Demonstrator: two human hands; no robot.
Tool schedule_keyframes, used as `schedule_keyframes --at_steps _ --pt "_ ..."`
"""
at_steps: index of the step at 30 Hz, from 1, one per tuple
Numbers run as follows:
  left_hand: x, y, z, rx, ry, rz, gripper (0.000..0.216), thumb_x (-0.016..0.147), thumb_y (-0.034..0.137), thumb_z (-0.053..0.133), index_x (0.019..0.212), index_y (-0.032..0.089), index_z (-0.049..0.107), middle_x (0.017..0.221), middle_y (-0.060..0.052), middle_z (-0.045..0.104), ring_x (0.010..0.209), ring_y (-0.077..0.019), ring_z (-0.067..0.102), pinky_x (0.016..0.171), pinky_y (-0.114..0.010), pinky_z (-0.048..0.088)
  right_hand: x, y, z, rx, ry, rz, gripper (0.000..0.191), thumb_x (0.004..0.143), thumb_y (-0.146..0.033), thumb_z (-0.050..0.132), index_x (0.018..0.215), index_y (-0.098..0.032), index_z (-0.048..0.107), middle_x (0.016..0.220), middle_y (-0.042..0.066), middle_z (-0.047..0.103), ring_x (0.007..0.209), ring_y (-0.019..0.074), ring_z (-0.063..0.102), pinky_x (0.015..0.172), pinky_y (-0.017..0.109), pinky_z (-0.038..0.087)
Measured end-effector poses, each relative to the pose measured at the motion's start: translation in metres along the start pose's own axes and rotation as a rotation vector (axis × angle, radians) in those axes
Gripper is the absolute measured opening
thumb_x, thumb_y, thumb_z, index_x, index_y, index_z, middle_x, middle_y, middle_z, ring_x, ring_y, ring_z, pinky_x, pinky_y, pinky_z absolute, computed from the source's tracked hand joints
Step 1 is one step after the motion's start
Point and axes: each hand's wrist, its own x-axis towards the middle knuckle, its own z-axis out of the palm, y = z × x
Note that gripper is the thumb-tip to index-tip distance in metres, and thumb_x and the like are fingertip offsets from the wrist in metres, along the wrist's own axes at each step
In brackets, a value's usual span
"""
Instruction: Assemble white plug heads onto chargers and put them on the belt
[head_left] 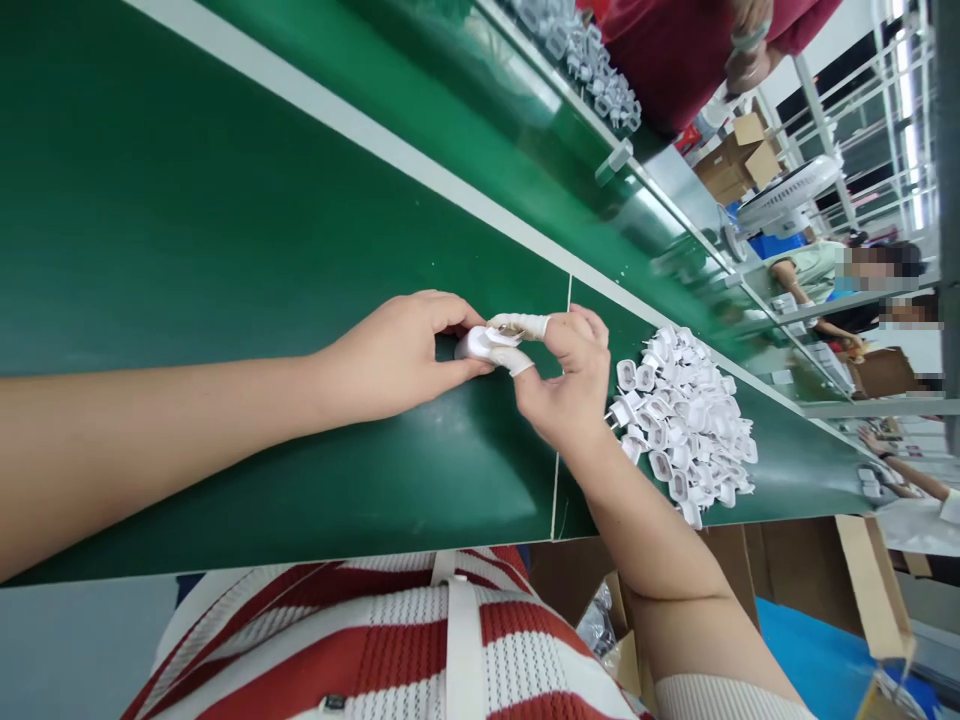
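Note:
Between my two hands, just above the green table point(247, 230), is a small white plastic plug adapter point(475, 344). My left hand point(409, 350) pinches its left end between thumb and fingers. My right hand point(574, 375), its thumb and index finger wrapped in whitish tape, closes on the other end, where metal pins seem to show between the fingertips. The taped fingers partly hide the adapter. To the right of my right hand lies a heap of similar white plug pieces point(694, 420), some showing hollow ends and some with pins.
A pale strip point(360, 130) and a clear partition point(675, 230) run along the table's far side. Beyond stand a person in dark red point(660, 60), more plug pieces point(585, 60), a white fan point(791, 195) and seated co-workers. Cardboard boxes point(810, 580) sit below the near edge.

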Motion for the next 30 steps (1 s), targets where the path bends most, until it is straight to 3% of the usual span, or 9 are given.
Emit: schedule_keyframes --at_steps 4,7,10,12,16,20,24,27,30 --pt "0.000 0.000 0.002 0.023 0.006 0.002 0.040 0.086 0.060 0.068 0.103 0.025 0.076 0.113 -0.007 0.078 0.107 -0.0306 0.069 0.094 -0.040 0.053 -0.015 0.001 0.013 0.073 0.084 0.122 0.017 0.091 -0.031 0.075 0.108 -0.029 0.079 0.092 0.002 0.079 0.093 0.0242 0.071 0.112 0.053 0.045" --pt "0.000 0.003 0.002 -0.005 -0.017 0.006 0.045 0.087 0.065 0.069 0.104 0.025 0.076 0.112 -0.007 0.079 0.106 -0.0312 0.070 0.095 -0.041 0.054 -0.022 0.005 0.023 0.308 0.098 0.172 0.044 0.096 -0.039 0.073 0.138 -0.028 0.066 0.116 0.008 0.080 0.114 0.0258 0.072 0.114 0.050 0.048" --pt "-0.002 0.008 0.000 -0.180 -0.029 -0.044 0.049 0.084 0.065 0.076 0.111 0.024 0.075 0.115 -0.007 0.080 0.109 -0.0306 0.073 0.099 -0.041 0.057 -0.025 0.009 0.025 0.536 0.070 0.188 0.085 0.091 -0.056 0.079 0.160 -0.028 0.039 0.158 0.016 0.056 0.131 0.0268 0.067 0.112 0.045 0.054" --pt "-0.004 0.013 -0.003 -0.380 -0.080 -0.134 0.056 0.081 0.064 0.081 0.120 0.024 0.073 0.117 -0.007 0.080 0.111 -0.0310 0.074 0.100 -0.041 0.059 -0.026 0.009 0.020 0.628 0.058 0.173 0.094 0.084 -0.059 0.085 0.159 -0.031 0.037 0.168 0.018 0.042 0.131 0.0266 0.067 0.110 0.045 0.057" --pt "-0.009 0.019 -0.006 -0.684 -0.214 -0.281 0.059 0.077 0.062 0.089 0.121 0.024 0.076 0.115 -0.008 0.082 0.112 -0.0324 0.075 0.098 -0.042 0.062 -0.026 0.004 0.004 0.694 0.040 0.055 0.086 0.076 -0.046 0.096 0.148 -0.034 0.050 0.149 0.012 0.059 0.130 0.0271 0.067 0.115 0.047 0.056" --pt "-0.014 0.019 -0.005 -0.827 -0.298 -0.312 0.048 0.079 0.055 0.092 0.114 0.024 0.080 0.114 -0.008 0.082 0.109 -0.0295 0.075 0.100 -0.040 0.061 -0.024 -0.005 -0.011 0.529 0.032 -0.112 0.062 0.080 -0.034 0.094 0.135 -0.033 0.067 0.125 0.007 0.071 0.116 0.0245 0.071 0.106 0.042 0.060" --pt "-0.019 0.021 -0.003 -1.084 -0.429 -0.346 0.044 0.097 0.058 0.073 0.126 0.026 0.078 0.126 -0.010 0.079 0.118 -0.0293 0.072 0.110 -0.044 0.056 -0.026 -0.012 -0.015 0.455 0.109 -0.122 0.056 0.083 -0.034 0.091 0.135 -0.032 0.070 0.120 0.008 0.075 0.104 0.0244 0.074 0.092 0.039 0.065" --pt "-0.023 0.026 -0.001 -1.254 -0.548 -0.329 0.042 0.107 0.052 0.059 0.133 0.024 0.077 0.132 -0.012 0.076 0.127 -0.0301 0.069 0.119 -0.048 0.049 -0.030 -0.015 -0.012 0.426 0.158 -0.124 0.052 0.085 -0.027 0.085 0.135 -0.034 0.070 0.115 0.007 0.077 0.103 0.0250 0.076 0.092 0.040 0.066" --pt "-0.024 0.030 0.002 -1.273 -0.532 -0.279 0.038 0.109 0.044 0.056 0.132 0.023 0.077 0.130 -0.012 0.077 0.127 -0.0293 0.068 0.120 -0.046 0.047 -0.033 -0.016 -0.006 0.404 0.197 -0.142 0.054 0.087 -0.019 0.078 0.138 -0.036 0.068 0.112 0.007 0.077 0.106 0.0259 0.077 0.095 0.041 0.067"
